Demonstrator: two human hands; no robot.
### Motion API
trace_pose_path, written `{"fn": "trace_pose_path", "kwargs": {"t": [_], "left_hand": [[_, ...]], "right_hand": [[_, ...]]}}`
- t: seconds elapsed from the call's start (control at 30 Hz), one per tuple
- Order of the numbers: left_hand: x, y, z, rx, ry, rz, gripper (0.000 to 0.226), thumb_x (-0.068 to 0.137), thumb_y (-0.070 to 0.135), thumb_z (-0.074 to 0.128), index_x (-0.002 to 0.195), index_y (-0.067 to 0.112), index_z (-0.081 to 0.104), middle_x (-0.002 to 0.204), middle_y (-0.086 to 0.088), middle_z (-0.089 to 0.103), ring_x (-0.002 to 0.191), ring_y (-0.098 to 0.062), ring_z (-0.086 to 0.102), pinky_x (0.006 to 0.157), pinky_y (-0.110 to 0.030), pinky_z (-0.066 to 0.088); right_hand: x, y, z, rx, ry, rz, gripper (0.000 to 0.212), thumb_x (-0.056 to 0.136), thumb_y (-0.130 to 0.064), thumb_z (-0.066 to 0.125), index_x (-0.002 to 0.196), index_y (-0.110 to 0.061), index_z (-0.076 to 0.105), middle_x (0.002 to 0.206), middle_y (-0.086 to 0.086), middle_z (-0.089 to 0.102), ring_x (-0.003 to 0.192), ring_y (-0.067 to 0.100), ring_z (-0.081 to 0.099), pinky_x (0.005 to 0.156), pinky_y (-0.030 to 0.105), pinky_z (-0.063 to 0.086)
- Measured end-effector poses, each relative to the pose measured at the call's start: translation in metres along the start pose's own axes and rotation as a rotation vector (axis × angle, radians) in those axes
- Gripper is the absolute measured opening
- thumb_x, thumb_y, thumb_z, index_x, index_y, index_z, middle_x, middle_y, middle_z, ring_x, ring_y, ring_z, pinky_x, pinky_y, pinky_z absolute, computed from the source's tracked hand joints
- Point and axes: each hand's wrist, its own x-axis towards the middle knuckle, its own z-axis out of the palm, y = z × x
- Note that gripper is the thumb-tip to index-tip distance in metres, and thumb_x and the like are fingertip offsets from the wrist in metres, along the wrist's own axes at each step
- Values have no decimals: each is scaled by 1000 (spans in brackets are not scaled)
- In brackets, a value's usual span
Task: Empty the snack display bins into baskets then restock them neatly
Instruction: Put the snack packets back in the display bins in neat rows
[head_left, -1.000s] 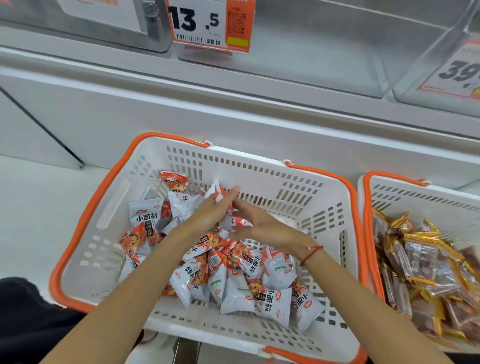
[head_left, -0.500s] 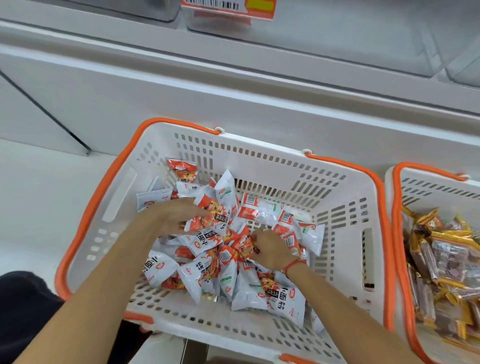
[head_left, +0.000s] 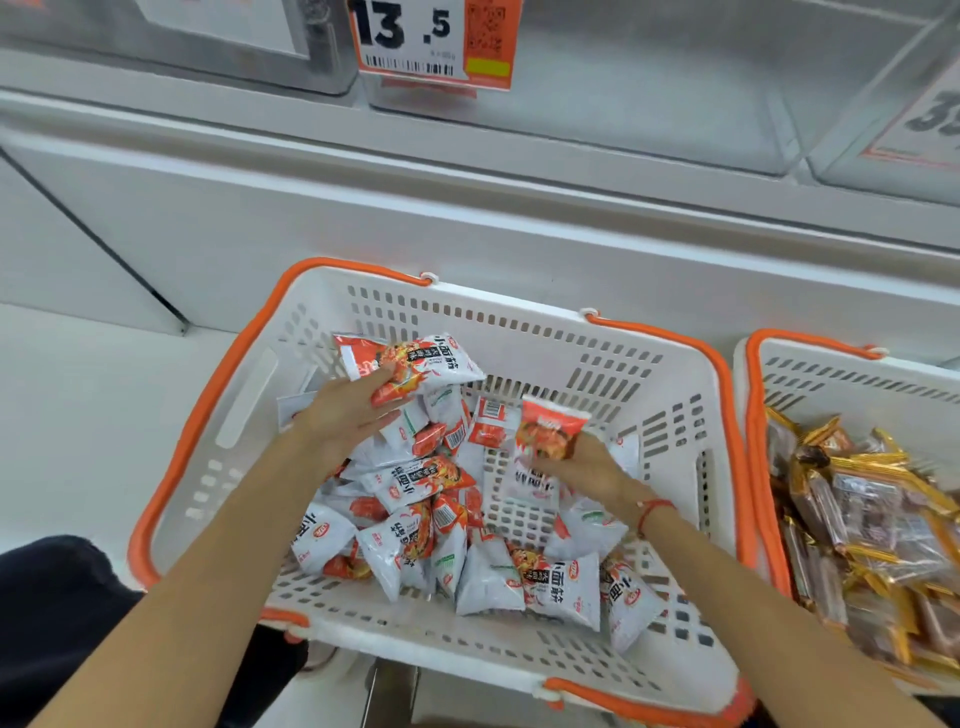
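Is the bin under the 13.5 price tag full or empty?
Empty: the bin shows only its bare floor behind the tag.

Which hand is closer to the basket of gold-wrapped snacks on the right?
The right hand. It grips a red and white packet in the middle basket, on the side toward the gold-wrapped snacks. The left hand holds packets further away.

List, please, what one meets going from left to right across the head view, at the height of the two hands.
Orange rim of the white plastic basket → left hand gripping white-and-red snack packets → right hand holding one small red snack packet → second white basket with orange rim → gold-wrapped snacks.
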Motion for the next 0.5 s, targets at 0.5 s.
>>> {"fn": "trace_pose_path", "kwargs": {"t": [0.5], "left_hand": [[-42,11,62,-124,-557,-74,18,82,0,65,98,7,70,97,-11,72,82,-21,68,79,-33,60]], "right_hand": [[-23,-87,-100,-125,-385,-255,32,95,-44,51,126,-38,57,123,-31,59,114,-19,48,96,8,38]]}}
